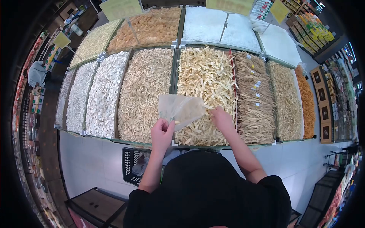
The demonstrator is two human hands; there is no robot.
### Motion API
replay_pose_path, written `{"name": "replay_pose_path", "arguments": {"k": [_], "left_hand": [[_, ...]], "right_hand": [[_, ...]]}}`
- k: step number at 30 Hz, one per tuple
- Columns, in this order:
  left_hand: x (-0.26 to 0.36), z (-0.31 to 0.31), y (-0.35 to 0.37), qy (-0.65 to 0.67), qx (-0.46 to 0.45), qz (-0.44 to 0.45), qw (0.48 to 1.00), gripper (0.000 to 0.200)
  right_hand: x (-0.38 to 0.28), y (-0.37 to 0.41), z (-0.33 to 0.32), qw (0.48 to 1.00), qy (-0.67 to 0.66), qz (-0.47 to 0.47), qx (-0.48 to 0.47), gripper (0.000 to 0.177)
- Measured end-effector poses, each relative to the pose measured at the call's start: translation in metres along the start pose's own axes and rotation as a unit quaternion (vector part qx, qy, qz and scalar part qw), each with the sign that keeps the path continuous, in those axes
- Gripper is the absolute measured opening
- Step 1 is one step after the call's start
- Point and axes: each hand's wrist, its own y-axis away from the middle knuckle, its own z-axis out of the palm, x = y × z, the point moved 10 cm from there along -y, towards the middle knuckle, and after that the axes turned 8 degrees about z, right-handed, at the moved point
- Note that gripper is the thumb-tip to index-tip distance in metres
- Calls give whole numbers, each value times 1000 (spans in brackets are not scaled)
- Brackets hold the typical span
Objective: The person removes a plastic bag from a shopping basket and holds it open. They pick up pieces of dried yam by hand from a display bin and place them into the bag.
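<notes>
A clear plastic bag (pixel 181 108) spreads out over the bins. My left hand (pixel 162 133) is closed on its lower left edge, thumb up. My right hand (pixel 221 119) is beside the bag's right end, fingers pinched; whether they grip a pale strip or the bag's edge cannot be made out. Beneath both lies a bin of pale yellow dried strips (pixel 207 72). Left of it is a bin of beige dried slices (pixel 146 76), partly covered by the bag.
Bundled thin brown roots (pixel 253 98) fill the bin to the right. White slices (pixel 106 91) are farther left. Behind stand bins of amber chunks (pixel 152 24) and white crystals (pixel 216 28). A black basket (pixel 131 161) is below the counter's front edge. Another person (pixel 37 73) is at far left.
</notes>
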Motion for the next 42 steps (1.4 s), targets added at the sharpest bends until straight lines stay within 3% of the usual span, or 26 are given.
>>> {"name": "replay_pose_path", "arguments": {"k": [5, 14, 17, 23, 26, 29, 32, 35, 38, 42], "left_hand": [[2, -4, 2, -3, 14, -16, 1000, 31], [7, -4, 1, -49, 10, -6, 999, 30], [3, -1, 2, -43, 7, -21, 999, 29], [9, 2, -2, -48, 9, -5, 999, 30], [6, 4, -2, -40, 14, -13, 999, 30], [12, 7, -2, -54, 13, -9, 998, 30], [7, 9, 0, -21, 19, -15, 999, 31], [5, 9, 0, -13, 27, -17, 999, 31], [-5, 9, 4, 2, 29, -38, 999, 32], [-4, 11, 3, 6, 38, -29, 999, 30]], "right_hand": [[10, -6, -8, 1000, 2, 9, 8, 20], [32, -2, -45, 979, -143, -24, 142, 13], [39, 1, -63, 967, -197, 30, 160, 14], [33, 14, -104, 900, -355, 17, 254, 22], [1, 24, -113, 818, -541, 21, 196, 25], [-47, 30, -118, 820, -545, -59, 165, 30], [-92, 22, -92, 887, -447, -92, 72, 33], [-118, 21, -85, 930, -335, -144, 40, 30], [-78, 15, -92, 921, -382, -63, 49, 31], [13, 6, -77, 954, -292, 36, 53, 31]]}}
